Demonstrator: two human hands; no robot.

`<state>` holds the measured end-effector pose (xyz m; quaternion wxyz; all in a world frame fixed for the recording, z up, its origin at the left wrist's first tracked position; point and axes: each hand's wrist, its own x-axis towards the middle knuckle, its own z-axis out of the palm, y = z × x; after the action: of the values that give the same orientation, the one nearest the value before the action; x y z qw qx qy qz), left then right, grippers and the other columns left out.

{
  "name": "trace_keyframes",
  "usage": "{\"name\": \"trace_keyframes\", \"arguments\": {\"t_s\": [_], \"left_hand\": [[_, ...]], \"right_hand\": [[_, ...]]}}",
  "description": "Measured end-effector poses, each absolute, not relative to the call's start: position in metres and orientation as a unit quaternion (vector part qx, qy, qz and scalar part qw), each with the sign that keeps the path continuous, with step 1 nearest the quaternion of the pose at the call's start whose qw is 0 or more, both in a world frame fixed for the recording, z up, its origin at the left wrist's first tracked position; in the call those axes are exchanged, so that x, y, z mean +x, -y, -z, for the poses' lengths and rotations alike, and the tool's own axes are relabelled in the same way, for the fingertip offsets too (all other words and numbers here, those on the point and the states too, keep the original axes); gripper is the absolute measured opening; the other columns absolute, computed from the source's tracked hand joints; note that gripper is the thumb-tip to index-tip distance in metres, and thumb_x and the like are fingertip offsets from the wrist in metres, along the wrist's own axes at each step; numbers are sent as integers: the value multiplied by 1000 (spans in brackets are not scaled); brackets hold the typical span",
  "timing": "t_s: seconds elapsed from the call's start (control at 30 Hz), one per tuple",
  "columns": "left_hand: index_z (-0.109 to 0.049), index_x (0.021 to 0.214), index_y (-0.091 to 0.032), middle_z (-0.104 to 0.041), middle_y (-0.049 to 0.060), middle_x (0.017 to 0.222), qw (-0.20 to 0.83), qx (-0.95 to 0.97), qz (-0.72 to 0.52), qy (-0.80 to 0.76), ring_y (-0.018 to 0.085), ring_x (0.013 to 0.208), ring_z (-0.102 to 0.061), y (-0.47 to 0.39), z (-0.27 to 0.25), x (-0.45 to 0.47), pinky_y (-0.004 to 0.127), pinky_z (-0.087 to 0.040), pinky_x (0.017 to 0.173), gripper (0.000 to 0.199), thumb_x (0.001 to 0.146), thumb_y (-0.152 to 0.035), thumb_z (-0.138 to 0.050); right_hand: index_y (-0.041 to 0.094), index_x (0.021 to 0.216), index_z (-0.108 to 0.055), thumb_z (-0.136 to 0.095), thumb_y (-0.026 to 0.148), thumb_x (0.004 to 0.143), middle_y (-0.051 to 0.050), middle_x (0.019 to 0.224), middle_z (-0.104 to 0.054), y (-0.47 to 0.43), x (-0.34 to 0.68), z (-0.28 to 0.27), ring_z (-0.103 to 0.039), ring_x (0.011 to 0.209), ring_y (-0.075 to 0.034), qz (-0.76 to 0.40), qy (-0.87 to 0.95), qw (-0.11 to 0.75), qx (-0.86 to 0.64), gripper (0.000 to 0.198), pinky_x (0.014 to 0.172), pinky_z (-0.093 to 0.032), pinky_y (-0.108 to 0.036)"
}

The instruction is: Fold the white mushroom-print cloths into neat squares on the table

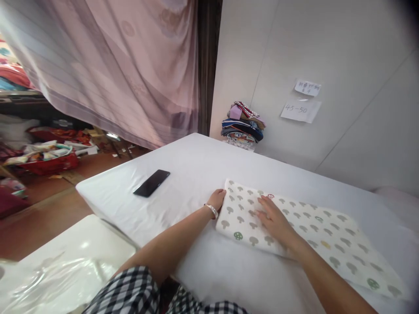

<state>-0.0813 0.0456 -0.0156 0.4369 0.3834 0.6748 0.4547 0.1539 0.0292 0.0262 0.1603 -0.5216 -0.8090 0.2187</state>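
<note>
A white cloth [307, 226] printed with grey mushrooms and a few green, red and yellow ones lies in a long folded strip on the white-covered table [196, 165]. At its left end, my left hand [218, 199] has its fingers closed on the edge; the fingertips are partly hidden. Flat on the upper face of the cloth, left of its middle, rests my right hand [273, 218] with fingers spread. The far right end of the cloth lies loose on the table.
A black phone [152, 182] lies on the table to the left. Folded clothes [242, 125] are stacked at the far edge by the wall, under two paper notes [301, 110]. A pink curtain [147, 65] hangs behind. Plastic wrapping [62, 283] covers a surface at lower left.
</note>
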Motion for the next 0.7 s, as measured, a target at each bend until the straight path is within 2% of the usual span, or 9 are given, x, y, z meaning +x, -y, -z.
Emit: {"name": "trace_keyframes", "arguments": {"t_s": [0.1, 0.23, 0.3, 0.4, 0.5, 0.57, 0.63, 0.7], "left_hand": [[-53, 118, -10, -67, 14, 99, 469, 364, -464, -657, 23, 88, -63, -45, 20, -82, 30, -47, 77, 55, 74, -40, -63], [-48, 122, -11, -67, 12, 98, 512, 350, -466, -631, 21, 83, -63, -45, 21, -83, 29, -49, 72, 63, 71, -42, -66], [-55, 112, -12, -68, 11, 91, 535, 346, -459, -620, 20, 75, -63, -49, 18, -83, 29, -49, 65, 55, 74, -51, -60], [-63, 90, -12, -68, 10, 80, 561, 346, -444, -606, 19, 65, -62, -58, 10, -78, 29, -49, 57, 52, 81, -59, -41], [-63, 82, -13, -68, 9, 78, 561, 367, -441, -597, 19, 66, -62, -65, 0, -67, 28, -48, 56, 51, 83, -57, -37], [-62, 82, -14, -68, 9, 78, 540, 391, -445, -598, 18, 67, -61, -67, -5, -59, 27, -47, 58, 44, 82, -53, -42], [-62, 82, -15, -67, 7, 78, 503, 417, -449, -609, 17, 69, -60, -65, -7, -53, 26, -45, 60, 35, 79, -47, -49], [-61, 80, -16, -65, 4, 74, 464, 443, -450, -621, 16, 68, -57, -61, -7, -52, 24, -43, 61, 26, 74, -41, -57]], "right_hand": [[21, 135, -38, -35, 54, 85, -5, 147, -24, -35, 134, -16, -14, 136, -25, -191, 853, 84, -478, 60, 110, -15, -44], [20, 136, -38, -33, 54, 86, -7, 148, -20, -36, 121, -6, -11, 136, -26, -185, 872, 41, -451, 61, 109, -7, -49], [20, 134, -40, -35, 55, 86, -8, 147, -23, -38, 117, -12, -14, 136, -25, -209, 857, 72, -465, 60, 109, -11, -47], [20, 126, -48, -38, 53, 84, -8, 139, -39, -48, 106, -29, -34, 128, -24, -259, 804, 173, -506, 54, 102, -31, -40], [22, 119, -51, -39, 56, 83, -7, 106, -62, -64, 90, -44, -58, 97, -22, -308, 746, 230, -545, 52, 84, -45, -36], [23, 119, -49, -39, 61, 81, -4, 89, -64, -76, 80, -48, -61, 78, -20, -326, 726, 227, -562, 55, 73, -47, -33], [24, 117, -49, -41, 63, 79, -3, 86, -63, -85, 73, -49, -60, 71, -18, -318, 722, 219, -574, 55, 65, -47, -30], [24, 114, -50, -47, 57, 78, -4, 88, -62, -91, 69, -48, -59, 71, -17, -301, 727, 214, -580, 49, 60, -46, -27]]}}
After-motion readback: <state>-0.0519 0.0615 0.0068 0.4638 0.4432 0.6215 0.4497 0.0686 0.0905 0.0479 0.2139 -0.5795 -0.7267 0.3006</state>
